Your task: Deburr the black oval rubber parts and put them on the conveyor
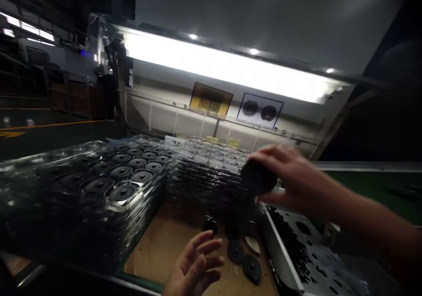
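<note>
My right hand (293, 179) pinches a black disc (258, 178) | left hand (194, 269) open, empty | step: carrying disc | next: seat it in empty tray stack (211, 164) just left.

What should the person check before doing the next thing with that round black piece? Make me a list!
1. Right hand grips the black disc firmly: ok, fingers wrap its edge.
2. Left hand is free: ok, open and holding nothing, above the cardboard.
3. Filled tray stack has an open pocket: cannot tell, the near pockets look full.
4. Empty tray stack sits within reach: ok, right beside the disc.
5. Loose discs lie out of the way: ok, flat on the cardboard.
6. Disc is free of faults: cannot tell, too dark and blurred.
</note>
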Demonstrator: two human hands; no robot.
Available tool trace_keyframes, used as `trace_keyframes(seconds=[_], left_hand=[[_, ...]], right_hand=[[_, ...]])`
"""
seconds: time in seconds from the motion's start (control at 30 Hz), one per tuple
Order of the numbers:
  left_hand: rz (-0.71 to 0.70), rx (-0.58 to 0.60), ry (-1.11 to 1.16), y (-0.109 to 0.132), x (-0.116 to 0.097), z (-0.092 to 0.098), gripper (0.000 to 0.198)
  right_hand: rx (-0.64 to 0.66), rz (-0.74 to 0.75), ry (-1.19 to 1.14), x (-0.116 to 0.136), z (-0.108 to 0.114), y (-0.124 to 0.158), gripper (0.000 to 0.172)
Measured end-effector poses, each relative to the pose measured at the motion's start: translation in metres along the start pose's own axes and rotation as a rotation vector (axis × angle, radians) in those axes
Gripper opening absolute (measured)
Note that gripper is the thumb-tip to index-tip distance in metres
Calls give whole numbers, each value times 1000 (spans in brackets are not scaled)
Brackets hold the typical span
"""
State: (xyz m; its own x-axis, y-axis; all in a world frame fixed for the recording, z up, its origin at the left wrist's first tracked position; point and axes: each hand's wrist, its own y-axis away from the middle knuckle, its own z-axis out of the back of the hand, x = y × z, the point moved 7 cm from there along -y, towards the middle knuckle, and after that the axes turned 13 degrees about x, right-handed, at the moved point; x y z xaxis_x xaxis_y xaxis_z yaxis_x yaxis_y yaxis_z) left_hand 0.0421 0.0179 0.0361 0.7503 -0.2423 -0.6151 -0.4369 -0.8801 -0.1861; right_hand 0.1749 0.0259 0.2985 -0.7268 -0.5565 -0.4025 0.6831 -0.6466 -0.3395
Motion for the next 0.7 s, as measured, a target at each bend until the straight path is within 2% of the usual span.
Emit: trace_keyframes(seconds=[0.1, 0.17, 0.2, 0.27, 0.33, 0.4, 0.47, 0.53, 0.63, 0.7], left_hand=[[-44, 62, 44, -5, 8, -6, 67], [4, 82, 6, -6, 25, 1, 81], [46, 78, -7, -5, 35, 9, 85], [148, 50, 13, 2, 57, 30, 87], [273, -5, 95, 15, 74, 53, 79], [373, -100, 195, 30, 81, 75, 69], [404, -239, 284, 43, 73, 94, 59], [366, -378, 315, 47, 54, 109, 53], [284, -483, 259, 39, 23, 124, 59], [239, -517, 249, 30, 11, 131, 62]], right_hand=[[157, 136, -463, 48, -72, 18, 67], [232, 152, -741, 80, -120, 36, 70], [271, 114, -865, 94, -146, 46, 68], [298, -100, -1069, 115, -197, 68, 51], [311, -351, -1175, 135, -242, 90, 36], [307, -491, -1204, 153, -274, 103, 38], [299, -537, -1222, 165, -295, 106, 50], [298, -611, -1203, 163, -314, 104, 57], [325, -746, -1122, 155, -341, 98, 45], [351, -742, -1124, 158, -352, 92, 34]])
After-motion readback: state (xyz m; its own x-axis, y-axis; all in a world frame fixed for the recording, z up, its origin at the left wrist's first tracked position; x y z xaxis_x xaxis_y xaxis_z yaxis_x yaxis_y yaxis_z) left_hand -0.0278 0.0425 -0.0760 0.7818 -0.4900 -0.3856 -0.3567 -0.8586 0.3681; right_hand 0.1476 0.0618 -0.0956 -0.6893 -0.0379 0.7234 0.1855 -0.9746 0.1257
